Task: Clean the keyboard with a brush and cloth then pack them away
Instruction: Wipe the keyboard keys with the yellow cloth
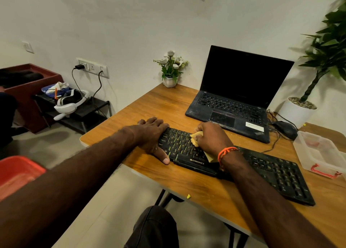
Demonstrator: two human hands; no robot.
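A black Zebronics keyboard lies slantwise across the near part of a wooden desk, its left end toward the desk's left edge and its right end running toward the near right. The person's right hand, an orange thread band at the wrist, is bunched around a yellow cloth and presses it onto the keys left of the keyboard's centre; folds of the cloth show past the knuckles and under the wrist. The left hand lies flat over the keyboard's left end, fingers straight and together, thumb stretched along the near-left corner and touching the desk.

Just beyond the keyboard sits an open black laptop with a dark screen, and to its right a black mouse with its cable. A clear plastic box with a red latch stands at the desk's right edge, near the keyboard's right end. A small yellow scrap lies on the desk's near edge. A white pot of artificial flowers occupies the far corner against the wall, and a larger potted plant stands at right.

Left of the desk, a low black rack holds a white headset and a blue tray, below a wall socket with plugs in it. A red chair shows at lower left.
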